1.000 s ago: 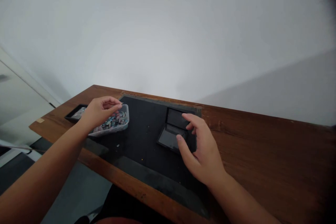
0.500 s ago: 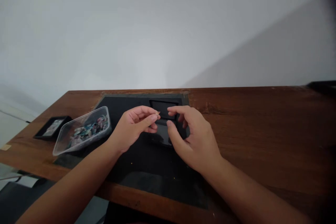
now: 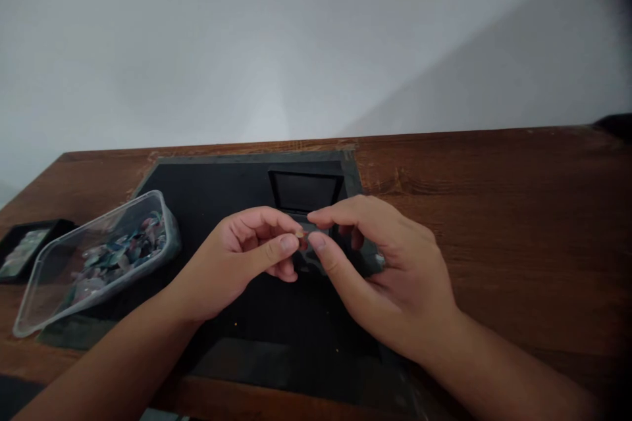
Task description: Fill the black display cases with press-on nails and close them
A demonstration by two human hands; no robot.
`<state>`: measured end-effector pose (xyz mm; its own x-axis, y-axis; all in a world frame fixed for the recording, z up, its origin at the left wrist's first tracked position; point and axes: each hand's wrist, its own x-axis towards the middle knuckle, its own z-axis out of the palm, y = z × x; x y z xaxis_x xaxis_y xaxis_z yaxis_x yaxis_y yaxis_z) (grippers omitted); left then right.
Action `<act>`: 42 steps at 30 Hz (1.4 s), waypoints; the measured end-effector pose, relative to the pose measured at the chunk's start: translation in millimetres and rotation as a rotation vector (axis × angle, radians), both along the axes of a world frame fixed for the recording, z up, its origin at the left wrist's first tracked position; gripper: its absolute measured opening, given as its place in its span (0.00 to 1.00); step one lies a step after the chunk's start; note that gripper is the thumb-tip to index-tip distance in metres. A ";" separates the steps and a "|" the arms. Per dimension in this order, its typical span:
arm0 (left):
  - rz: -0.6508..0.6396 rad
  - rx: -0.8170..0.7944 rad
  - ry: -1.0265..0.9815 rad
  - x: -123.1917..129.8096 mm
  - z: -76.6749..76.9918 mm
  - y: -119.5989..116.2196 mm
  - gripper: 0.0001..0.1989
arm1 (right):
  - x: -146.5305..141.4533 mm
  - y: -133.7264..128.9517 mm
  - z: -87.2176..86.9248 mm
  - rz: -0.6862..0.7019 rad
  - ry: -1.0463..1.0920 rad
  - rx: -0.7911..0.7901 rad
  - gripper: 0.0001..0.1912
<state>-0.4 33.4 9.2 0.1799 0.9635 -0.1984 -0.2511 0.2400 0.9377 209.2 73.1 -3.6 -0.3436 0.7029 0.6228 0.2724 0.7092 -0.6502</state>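
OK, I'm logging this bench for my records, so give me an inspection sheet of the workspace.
Surface: dark mat on a wooden table.
Work items: small piece, held; open black case beyond it; clear tub of coloured pieces and black tray at left.
Clutter: tiny specks on the mat.
Hands: left hand pinches the small piece; right hand nearby, thumb and finger parted.
Cables: nothing seen.
Surroundings: pale wall behind; dark object at right edge, unidentifiable.

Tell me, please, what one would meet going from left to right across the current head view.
Black tray → clear plastic tub → left hand → small piece at its fingertips → right hand → dark object at the edge.
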 end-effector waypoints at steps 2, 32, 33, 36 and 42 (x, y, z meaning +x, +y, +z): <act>-0.026 -0.028 -0.010 0.8 -1.7 -0.4 0.10 | -0.9 0.3 0.1 0.030 0.004 -0.010 0.04; 0.282 0.085 0.276 -16.7 3.0 10.8 0.23 | -7.6 21.3 -6.8 0.045 0.095 -0.819 0.12; 0.301 0.130 0.350 -17.5 2.1 11.1 0.22 | -6.9 23.1 -6.8 0.052 0.049 -0.826 0.12; 0.367 0.298 0.656 -18.6 -2.6 10.6 0.15 | -4.5 26.1 -5.6 0.088 -0.090 -0.819 0.12; 0.342 0.334 0.886 -18.3 -9.3 9.6 0.14 | -2.9 27.8 -8.3 0.080 -0.244 -0.747 0.11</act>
